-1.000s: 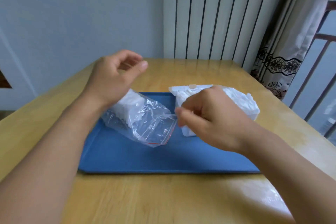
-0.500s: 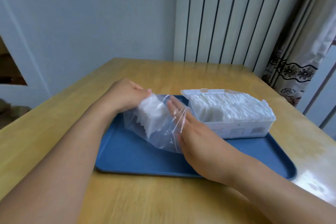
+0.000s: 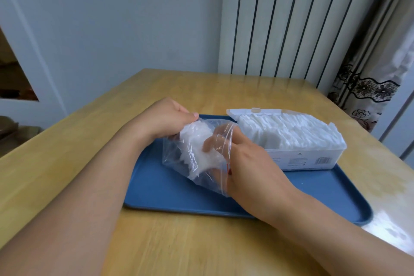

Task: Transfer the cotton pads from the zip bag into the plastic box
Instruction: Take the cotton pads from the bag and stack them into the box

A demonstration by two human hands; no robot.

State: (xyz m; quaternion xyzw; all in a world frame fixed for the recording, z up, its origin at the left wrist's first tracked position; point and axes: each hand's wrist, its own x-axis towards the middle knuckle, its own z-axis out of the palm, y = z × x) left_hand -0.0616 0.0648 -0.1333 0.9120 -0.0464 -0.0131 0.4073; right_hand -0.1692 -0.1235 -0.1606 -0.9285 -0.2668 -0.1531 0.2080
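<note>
A clear zip bag (image 3: 179, 157) with a red seal strip lies tilted over the blue tray (image 3: 161, 188), holding a clump of white cotton pads (image 3: 197, 150). My left hand (image 3: 163, 119) pinches the bag's far closed end. My right hand (image 3: 248, 163) reaches into the bag's mouth, its fingers showing through the plastic around the pads. To the right on the tray stands the open white plastic box (image 3: 313, 159), packed with a row of cotton pads (image 3: 289, 132); its lid (image 3: 253, 111) is flipped back.
The tray rests on a light wooden table (image 3: 168, 242). A white ribbed radiator (image 3: 291, 18) and a patterned curtain (image 3: 376, 87) stand behind the table's far right. A grey wall rises at the back left.
My left hand dropped onto the bag's closed end and gripped it. My right hand opened, then slid into the bag's mouth onto the pads. The view shifted left, uncovering the box.
</note>
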